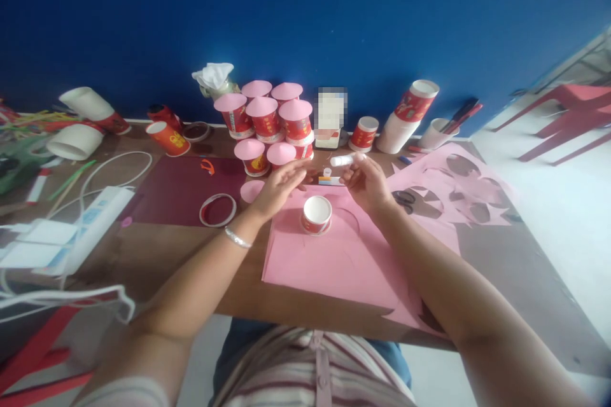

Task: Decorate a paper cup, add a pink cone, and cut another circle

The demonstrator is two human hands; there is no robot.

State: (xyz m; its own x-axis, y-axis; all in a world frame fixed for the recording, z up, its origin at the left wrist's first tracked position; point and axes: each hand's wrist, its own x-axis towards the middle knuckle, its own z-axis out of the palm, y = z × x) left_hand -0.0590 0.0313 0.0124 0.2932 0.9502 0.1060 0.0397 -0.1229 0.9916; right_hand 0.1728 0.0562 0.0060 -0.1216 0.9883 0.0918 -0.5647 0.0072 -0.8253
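Observation:
My right hand is closed round a small white tube, likely a glue stick, held just above the table. My left hand reaches toward it with fingers stretched out and holds nothing that I can see. Between and below both hands a red paper cup stands upright on a pink paper sheet. A small pink paper disc lies left of my left hand.
Several red cups with pink cone lids stand at the back by the blue wall. A tape roll lies on a dark red sheet. Scissors rest on cut pink paper at right. White cups, cords and a power strip crowd the left.

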